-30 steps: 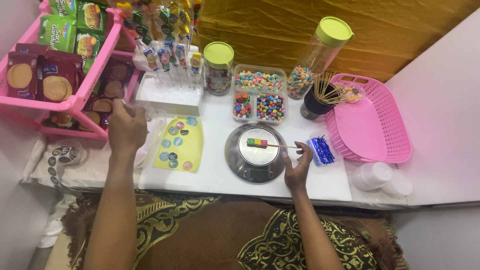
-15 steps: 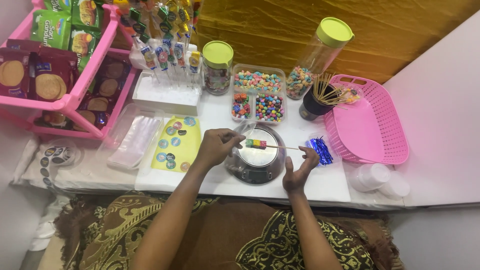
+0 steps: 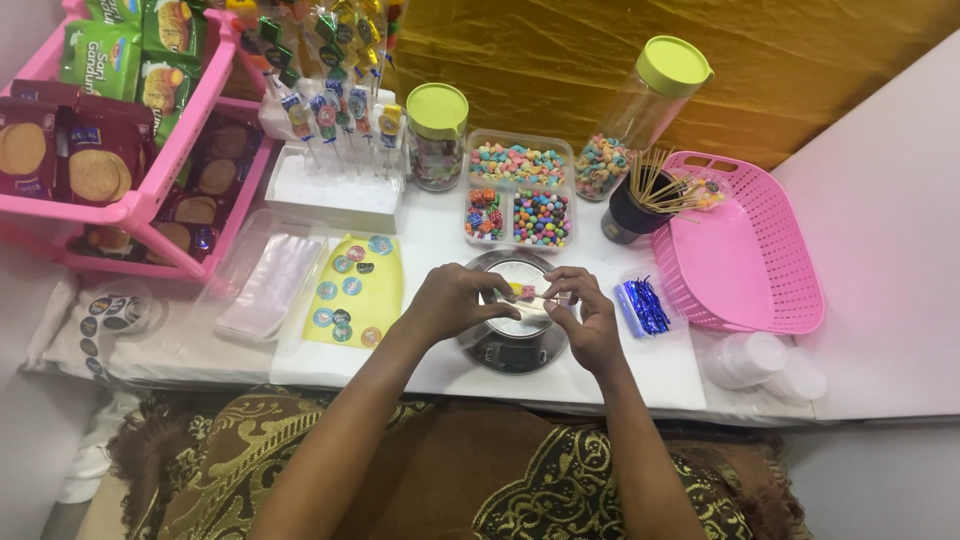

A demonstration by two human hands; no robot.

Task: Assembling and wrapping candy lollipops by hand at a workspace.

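A thin wooden skewer threaded with small coloured candy pieces (image 3: 527,293) is held level above the round steel kitchen scale (image 3: 512,340), between both hands. Its long axis runs left to right, roughly parallel to the table's (image 3: 640,370) near edge. The left hand (image 3: 455,300) is closed in a pinch on the skewer's left end, and the right hand (image 3: 590,320) is pinched on the right part, fingers (image 3: 565,285) curled over it. The candy is seen in the gap between the hands, about equally near to each. A small clear tray of blue foil twist ties (image 3: 648,305) lies just right of the right hand, and a yellow sticker sheet (image 3: 355,290) lies left of the left hand.
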